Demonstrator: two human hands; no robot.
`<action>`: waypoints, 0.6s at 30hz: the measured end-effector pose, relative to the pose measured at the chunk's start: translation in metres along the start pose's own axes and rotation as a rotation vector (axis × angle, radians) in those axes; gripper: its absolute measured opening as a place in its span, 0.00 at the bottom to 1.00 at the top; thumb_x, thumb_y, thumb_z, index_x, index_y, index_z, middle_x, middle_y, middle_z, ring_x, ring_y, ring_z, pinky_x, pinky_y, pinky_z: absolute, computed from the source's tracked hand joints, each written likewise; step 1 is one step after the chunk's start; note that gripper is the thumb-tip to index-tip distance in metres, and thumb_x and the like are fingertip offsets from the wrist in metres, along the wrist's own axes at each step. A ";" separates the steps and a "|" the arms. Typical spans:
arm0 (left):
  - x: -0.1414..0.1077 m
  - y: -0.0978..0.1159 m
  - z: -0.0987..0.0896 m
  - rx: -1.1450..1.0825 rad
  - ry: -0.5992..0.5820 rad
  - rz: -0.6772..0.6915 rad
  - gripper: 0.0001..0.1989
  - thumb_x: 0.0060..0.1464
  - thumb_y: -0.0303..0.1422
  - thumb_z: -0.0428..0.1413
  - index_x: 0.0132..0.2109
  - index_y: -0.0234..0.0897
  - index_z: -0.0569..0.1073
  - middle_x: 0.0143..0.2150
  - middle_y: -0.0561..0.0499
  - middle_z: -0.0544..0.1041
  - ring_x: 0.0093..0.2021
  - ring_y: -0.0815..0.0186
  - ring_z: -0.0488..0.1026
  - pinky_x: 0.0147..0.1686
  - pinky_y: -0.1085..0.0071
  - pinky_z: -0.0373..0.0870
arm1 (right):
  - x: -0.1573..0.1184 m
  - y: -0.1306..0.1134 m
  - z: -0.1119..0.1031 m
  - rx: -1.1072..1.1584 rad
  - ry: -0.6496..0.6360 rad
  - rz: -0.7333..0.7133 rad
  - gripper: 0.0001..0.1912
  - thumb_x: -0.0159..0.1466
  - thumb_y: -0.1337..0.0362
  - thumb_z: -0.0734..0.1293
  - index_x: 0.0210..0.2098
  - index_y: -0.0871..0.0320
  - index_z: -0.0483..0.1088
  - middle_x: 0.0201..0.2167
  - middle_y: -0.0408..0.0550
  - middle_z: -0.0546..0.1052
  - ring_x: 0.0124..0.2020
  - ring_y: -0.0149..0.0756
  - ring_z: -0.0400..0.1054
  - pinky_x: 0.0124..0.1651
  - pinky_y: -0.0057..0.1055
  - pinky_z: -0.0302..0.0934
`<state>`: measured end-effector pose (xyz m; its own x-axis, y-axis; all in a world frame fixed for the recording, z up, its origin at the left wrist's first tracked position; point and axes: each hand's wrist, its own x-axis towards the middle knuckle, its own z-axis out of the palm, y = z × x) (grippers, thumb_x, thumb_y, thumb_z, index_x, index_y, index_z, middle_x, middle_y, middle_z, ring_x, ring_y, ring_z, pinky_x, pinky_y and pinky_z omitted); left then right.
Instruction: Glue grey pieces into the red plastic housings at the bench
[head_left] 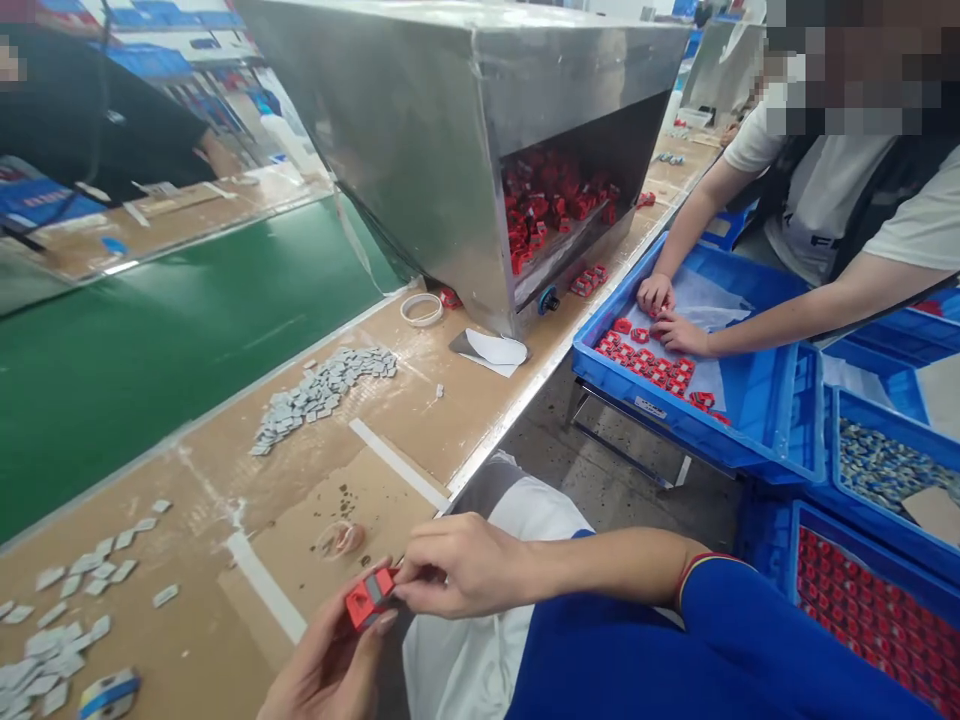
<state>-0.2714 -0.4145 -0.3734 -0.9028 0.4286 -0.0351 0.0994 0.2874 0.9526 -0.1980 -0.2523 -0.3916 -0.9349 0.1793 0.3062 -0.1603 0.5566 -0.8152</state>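
Observation:
My left hand (330, 660) is closed around a small red plastic part (367, 598) with a grey strip across its top, held up just over the front edge of the bench. The thumb and fingers of my right hand (461, 568) pinch the right end of the same part; whether a smaller piece sits between those fingertips is hidden. Behind the part, a small clear round dish (343, 538) rests on the brown bench top. Loose grey flat pieces lie in one pile (319, 395) further back and in another group (56, 640) at the left.
A metal hopper (420, 150) full of red parts stands on the bench (300, 510). A tape roll (421, 310) lies by its foot. On the right, a co-worker's hands (671, 315) handle red parts in a blue tray (757, 440). A green belt (187, 300) runs behind.

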 end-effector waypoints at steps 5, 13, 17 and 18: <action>0.016 -0.021 -0.005 0.004 -0.040 0.086 0.23 0.47 0.43 0.72 0.50 0.43 0.86 0.48 0.49 0.89 0.50 0.46 0.87 0.61 0.54 0.79 | -0.004 -0.002 -0.007 -0.077 0.061 -0.007 0.05 0.69 0.63 0.69 0.37 0.57 0.70 0.36 0.46 0.76 0.35 0.33 0.73 0.40 0.26 0.65; 0.019 -0.017 -0.010 0.000 -0.126 0.136 0.22 0.50 0.40 0.72 0.53 0.41 0.84 0.51 0.46 0.88 0.51 0.53 0.86 0.57 0.66 0.82 | -0.006 -0.009 -0.020 -0.187 0.028 -0.067 0.08 0.71 0.61 0.68 0.37 0.57 0.71 0.37 0.48 0.78 0.36 0.34 0.73 0.39 0.27 0.63; 0.016 -0.017 -0.005 -0.024 -0.105 0.137 0.22 0.50 0.42 0.72 0.51 0.39 0.85 0.51 0.45 0.88 0.53 0.50 0.85 0.58 0.61 0.82 | -0.004 -0.010 -0.022 -0.142 -0.017 -0.094 0.08 0.71 0.63 0.67 0.35 0.56 0.67 0.36 0.46 0.77 0.35 0.32 0.72 0.39 0.26 0.62; 0.016 -0.016 -0.003 -0.031 -0.102 0.135 0.22 0.50 0.42 0.72 0.51 0.38 0.85 0.51 0.45 0.88 0.53 0.50 0.85 0.59 0.61 0.82 | -0.004 -0.009 -0.022 -0.135 -0.023 -0.088 0.08 0.71 0.64 0.67 0.35 0.56 0.67 0.36 0.46 0.77 0.35 0.32 0.71 0.38 0.26 0.62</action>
<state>-0.2883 -0.4147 -0.3886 -0.8345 0.5471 0.0651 0.2027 0.1950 0.9596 -0.1862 -0.2403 -0.3744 -0.9262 0.1074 0.3614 -0.1995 0.6736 -0.7117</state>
